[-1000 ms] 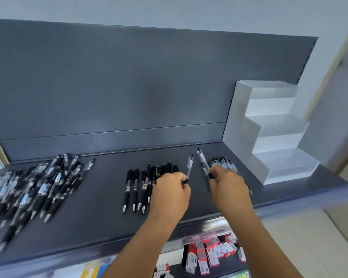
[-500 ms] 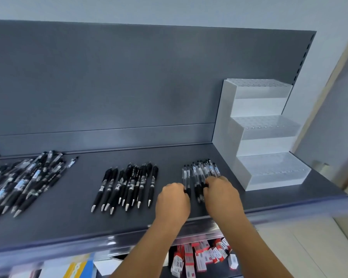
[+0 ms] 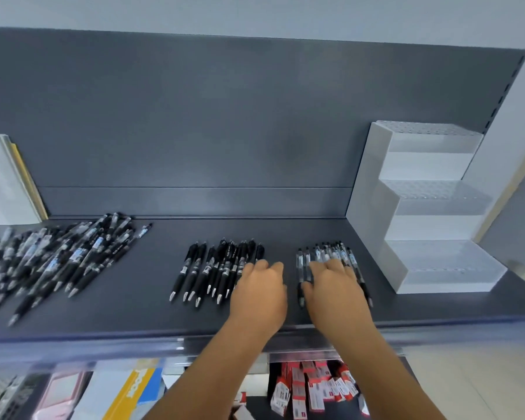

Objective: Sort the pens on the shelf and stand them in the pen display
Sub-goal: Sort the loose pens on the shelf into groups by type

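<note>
on the grey shelf [image 3: 152,301] lie three lots of pens. a loose heap [image 3: 58,256] sprawls at 9 o'clock, the pens crossing one another at slants. a row of black pens [image 3: 215,268] lies at the middle, tips toward the front edge. a row of clear pens [image 3: 325,256] lies just to its 3 o'clock side, also tips forward.

the left hand [image 3: 259,294] rests flat, fingers relaxed and spread, its fingertips touching the 3 o'clock end of the black row; it grips nothing. the right hand [image 3: 334,291] lies palm down over the clear pens, fingers fairly straight and pressing on them, thumb toward the gap between the rows; no pen is pinched that shows.

the white stepped display [image 3: 419,207] stands at 3 o'clock against the back panel [image 3: 194,116], near the clear pens but apart from them. its three tiers hold no pens.

below the shelf, red-and-white packets [image 3: 309,389] sit at 6 o'clock.
</note>
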The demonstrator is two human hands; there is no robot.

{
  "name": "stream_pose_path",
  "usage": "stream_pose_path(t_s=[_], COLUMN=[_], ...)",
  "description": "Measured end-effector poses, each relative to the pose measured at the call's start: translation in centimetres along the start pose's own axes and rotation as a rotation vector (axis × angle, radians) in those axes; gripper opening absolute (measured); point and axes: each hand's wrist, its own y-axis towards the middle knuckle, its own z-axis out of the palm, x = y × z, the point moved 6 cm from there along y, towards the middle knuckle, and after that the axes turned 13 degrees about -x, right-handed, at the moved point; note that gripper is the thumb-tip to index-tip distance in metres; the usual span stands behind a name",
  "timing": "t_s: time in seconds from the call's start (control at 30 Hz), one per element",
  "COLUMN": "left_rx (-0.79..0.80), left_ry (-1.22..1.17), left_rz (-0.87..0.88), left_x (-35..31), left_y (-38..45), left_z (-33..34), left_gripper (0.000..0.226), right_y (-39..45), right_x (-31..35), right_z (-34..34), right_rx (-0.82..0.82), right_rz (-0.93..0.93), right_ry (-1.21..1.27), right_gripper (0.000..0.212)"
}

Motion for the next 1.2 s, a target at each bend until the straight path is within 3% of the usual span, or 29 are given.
stream_pose_path(t_s=[0.37, 0.7, 1.07, 1.2], left_rx=[-0.069, -0.06, -0.04, -0.019], left_ry=[0.111, 0.144, 0.153, 0.167], left_rz=[0.068, 0.024, -0.08, -0.101], left_x=[12.3, 23.8, 30.5, 31.3], left_y=[-2.0, -3.7, -2.7, -1.6], left_z=[-7.6, -11.2, -10.8, -9.9], left_gripper=[0.052, 0.055, 0.052, 0.048], right_y=[-1.5, -3.0, -1.7, -0.3], right_x=[14.4, 25.7, 30.9, 32.0], right_z=[1.7, 5.9, 10.0, 11.3], right_rx=[0.05, 0.117, 0.208, 0.24], right_rz=[-0.207, -0.273, -0.334, -0.377], right_ry=[0.073, 0.093, 0.105, 0.119], right_gripper=[0.06, 0.061, 0.05, 0.057])
